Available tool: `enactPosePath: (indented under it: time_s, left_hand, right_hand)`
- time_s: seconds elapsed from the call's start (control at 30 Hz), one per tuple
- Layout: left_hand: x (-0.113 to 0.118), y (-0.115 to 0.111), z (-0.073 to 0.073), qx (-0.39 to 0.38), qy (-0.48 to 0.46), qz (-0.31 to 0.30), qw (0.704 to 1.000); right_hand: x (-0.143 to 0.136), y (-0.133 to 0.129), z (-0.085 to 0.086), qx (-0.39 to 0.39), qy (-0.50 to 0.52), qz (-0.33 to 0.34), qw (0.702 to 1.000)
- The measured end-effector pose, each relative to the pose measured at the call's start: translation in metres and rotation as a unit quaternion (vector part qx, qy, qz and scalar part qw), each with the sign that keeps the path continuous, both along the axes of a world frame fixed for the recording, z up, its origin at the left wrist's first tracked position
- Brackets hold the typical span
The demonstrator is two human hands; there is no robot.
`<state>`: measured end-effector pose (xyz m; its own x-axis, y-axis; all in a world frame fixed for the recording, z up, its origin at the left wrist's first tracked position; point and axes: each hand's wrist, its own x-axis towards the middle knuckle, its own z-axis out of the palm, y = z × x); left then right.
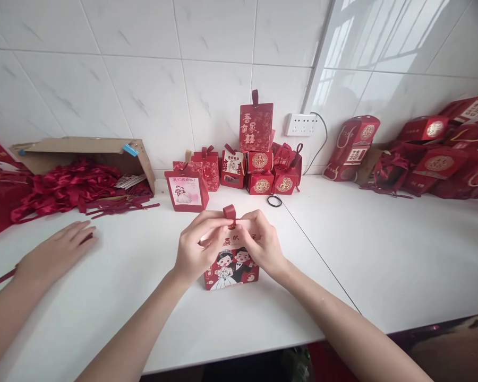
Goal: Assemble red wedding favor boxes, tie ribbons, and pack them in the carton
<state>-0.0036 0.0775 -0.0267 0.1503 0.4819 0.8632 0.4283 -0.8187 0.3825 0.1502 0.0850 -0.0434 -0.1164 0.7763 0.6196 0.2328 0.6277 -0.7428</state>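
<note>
A red wedding gift box point(233, 268) printed with a cartoon bride and groom stands upright on the white table in front of me. My left hand point(201, 244) is closed on the upper left of its top flap, thumb in front and fingers behind. On the upper right, my right hand point(266, 244) pinches the same flap, its thumb pressed on the front. Between the two hands a dark red ribbon loop point(230, 212) rises from the box top. Its lower end is partly covered by my fingertips.
Another person's hand point(59, 252) rests on the table at left, with a dark red strip near it. Behind it, a cardboard box point(83, 144) holds red ribbons point(75, 185). Several finished boxes point(256, 127) stand by the wall. A black ring point(274, 201) lies near them. Red packages point(438, 164) pile at right.
</note>
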Motion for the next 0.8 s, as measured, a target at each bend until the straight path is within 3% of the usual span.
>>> enactPosePath:
  time_s: [0.27,0.8]
  left_hand:
    - [-0.0025,-0.0018,0.0028,-0.092,-0.022,-0.018,0.995]
    - [0.0024,-0.0054,0.0058,-0.117,-0.057,-0.034,0.991]
  right_hand:
    - [-0.0014,-0.0027,0.0012,-0.003,0.012,0.007,1.0]
    - [-0.0014,-0.0028,0.0012,-0.003,0.023,0.01,1.0]
